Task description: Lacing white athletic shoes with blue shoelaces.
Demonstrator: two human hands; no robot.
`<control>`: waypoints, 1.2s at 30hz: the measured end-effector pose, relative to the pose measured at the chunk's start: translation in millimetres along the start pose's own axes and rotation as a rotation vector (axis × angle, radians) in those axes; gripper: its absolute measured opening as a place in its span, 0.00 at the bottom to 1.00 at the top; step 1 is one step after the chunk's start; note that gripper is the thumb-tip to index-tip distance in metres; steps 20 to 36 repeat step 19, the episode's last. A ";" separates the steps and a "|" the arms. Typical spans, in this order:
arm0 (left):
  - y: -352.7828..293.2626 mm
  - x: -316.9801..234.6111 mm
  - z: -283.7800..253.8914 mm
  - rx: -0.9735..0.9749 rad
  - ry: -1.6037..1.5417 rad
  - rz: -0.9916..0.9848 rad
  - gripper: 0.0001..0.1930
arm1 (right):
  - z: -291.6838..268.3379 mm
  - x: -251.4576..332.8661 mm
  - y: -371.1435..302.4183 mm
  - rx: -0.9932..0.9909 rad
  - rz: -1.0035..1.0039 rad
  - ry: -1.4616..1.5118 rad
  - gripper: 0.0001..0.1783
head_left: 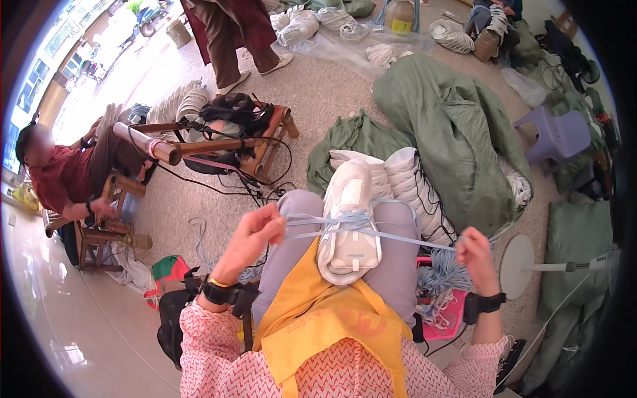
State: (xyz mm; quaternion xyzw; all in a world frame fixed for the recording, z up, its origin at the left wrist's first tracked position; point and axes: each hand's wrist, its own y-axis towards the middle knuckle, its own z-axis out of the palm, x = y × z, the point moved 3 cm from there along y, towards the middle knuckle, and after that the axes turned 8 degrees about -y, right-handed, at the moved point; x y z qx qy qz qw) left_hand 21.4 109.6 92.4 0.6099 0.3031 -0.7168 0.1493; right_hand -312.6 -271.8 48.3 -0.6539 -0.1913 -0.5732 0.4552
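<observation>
A white shoe upper [350,255] rests between my thighs, its toe pointing away from me. Pale blue laces [352,217] cross over its middle and stretch out to both sides. My left hand [259,229], closed, grips the lace ends on the left, just over my knee. Out to the right, my right hand [476,252] is closed on the other end of the lace, which runs taut from the shoe. A yellow apron [332,315] covers my lap below the shoe.
Beside my right leg, a pink basket [453,317] stands under a bundle of blue laces [446,272]. Green sacks [444,126] and stacked white shoe uppers [415,189] lie ahead. A wooden stool [269,149] holds a black bag. A seated person [63,169] works at left; a purple stool [557,136] stands right.
</observation>
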 end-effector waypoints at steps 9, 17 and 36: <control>4.6 5.3 18.6 0.027 0.511 0.054 0.17 | -67.1 -43.9 -13.8 -0.272 0.098 -0.439 0.09; 34.7 24.8 60.8 -0.178 0.447 0.160 0.13 | 115.2 7.0 27.5 0.078 -0.103 -0.357 0.10; 43.2 30.3 61.0 -0.224 0.315 0.093 0.13 | 142.3 11.0 32.2 0.198 -0.131 -0.433 0.12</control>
